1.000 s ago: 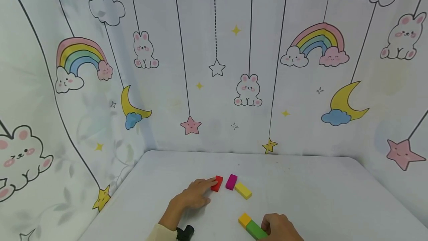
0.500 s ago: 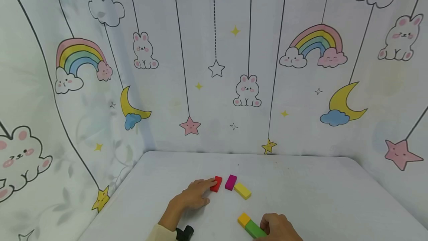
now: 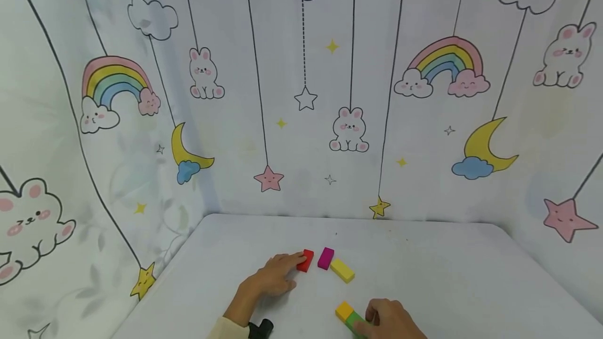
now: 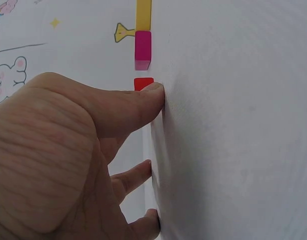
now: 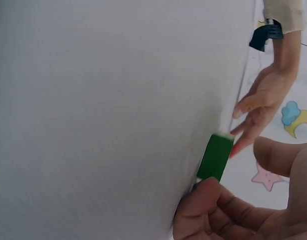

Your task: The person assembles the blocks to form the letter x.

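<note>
My left hand (image 3: 273,274) is stretched over the table, its index fingertip touching a small red block (image 3: 306,261). In the left wrist view its thumb partly covers the red block (image 4: 143,82), and the other fingers are spread. At the front, my right hand (image 3: 391,320) has its curled digits at the near end of a green block (image 3: 353,321), with that end hidden by them. End to end with it lies an orange-yellow block (image 3: 345,311). The right wrist view shows the green block (image 5: 216,156) gripped low, with another digit standing apart from it.
Just right of the red block lie a magenta block (image 3: 325,258) and a yellow block (image 3: 342,270) with corners close together. The white table (image 3: 447,276) meets a curtain (image 3: 301,135) printed with rabbits, stars and rainbows. A black strap piece (image 3: 260,328) sits at my left wrist.
My right hand's digits have shifted left over the near end of the green block, covering more of it. My left hand and the other blocks look unmoved.
</note>
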{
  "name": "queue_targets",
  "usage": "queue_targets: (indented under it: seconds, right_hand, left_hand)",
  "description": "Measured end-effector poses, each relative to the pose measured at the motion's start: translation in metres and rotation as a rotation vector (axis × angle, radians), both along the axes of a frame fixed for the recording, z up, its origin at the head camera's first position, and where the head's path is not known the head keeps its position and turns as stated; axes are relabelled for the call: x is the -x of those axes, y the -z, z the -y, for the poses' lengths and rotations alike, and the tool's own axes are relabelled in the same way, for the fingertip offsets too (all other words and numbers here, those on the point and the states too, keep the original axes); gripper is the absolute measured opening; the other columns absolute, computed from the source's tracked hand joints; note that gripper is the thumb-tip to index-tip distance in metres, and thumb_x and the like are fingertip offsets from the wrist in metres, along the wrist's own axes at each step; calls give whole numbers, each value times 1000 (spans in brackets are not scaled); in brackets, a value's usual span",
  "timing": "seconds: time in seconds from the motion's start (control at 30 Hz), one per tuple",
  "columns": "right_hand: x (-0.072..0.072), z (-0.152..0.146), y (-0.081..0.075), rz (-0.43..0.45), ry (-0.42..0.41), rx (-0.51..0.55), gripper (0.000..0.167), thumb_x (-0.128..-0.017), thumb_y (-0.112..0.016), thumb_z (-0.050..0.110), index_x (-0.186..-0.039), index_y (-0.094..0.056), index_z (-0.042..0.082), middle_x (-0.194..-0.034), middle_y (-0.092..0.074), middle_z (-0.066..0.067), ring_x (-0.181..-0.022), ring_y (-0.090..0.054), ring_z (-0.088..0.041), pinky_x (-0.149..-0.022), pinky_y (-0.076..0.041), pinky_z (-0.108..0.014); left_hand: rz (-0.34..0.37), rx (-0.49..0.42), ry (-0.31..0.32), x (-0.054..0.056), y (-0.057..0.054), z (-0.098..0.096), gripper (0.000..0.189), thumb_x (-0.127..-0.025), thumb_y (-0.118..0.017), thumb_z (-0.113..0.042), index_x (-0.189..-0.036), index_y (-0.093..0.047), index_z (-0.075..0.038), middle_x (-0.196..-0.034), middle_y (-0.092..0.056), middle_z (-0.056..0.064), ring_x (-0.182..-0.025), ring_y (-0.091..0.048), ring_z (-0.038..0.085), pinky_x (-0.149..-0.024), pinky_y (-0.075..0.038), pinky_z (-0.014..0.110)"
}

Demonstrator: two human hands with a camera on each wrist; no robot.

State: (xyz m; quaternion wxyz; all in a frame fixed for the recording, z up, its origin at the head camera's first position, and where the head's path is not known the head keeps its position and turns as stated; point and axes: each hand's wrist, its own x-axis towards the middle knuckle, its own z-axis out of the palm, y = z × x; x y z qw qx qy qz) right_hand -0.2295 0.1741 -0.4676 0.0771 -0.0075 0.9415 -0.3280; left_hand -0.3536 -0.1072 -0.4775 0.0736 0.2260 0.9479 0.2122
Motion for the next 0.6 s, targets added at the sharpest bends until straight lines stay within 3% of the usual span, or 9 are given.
queue_targets:
  seconds: [0.3, 0.6]
  right_hand:
    - [16, -6, -12, -57, -1, -56, 42, -86, -76, 48, -81, -62, 9, -73, -56, -1, -72, -51, -18, -63, -48, -34]
    - [39, -9, -16, -159, 23, -112, 35, -84, -81, 40, -87, -64, 10, -73, -54, 0, -68, -49, -17, -60, -46, -30]
  left_hand:
    - [1, -10, 11, -1, -2, 0, 63, -92, -73, -19, -150, -50, -27, -154, -48, -1, -141, -39, 32, -104, -43, 67]
    - [-14, -3, 10, -2, -3, 0, 64, -91, -74, -20, -150, -50, -27, -153, -49, 0, -141, -40, 32, -104, -44, 65]
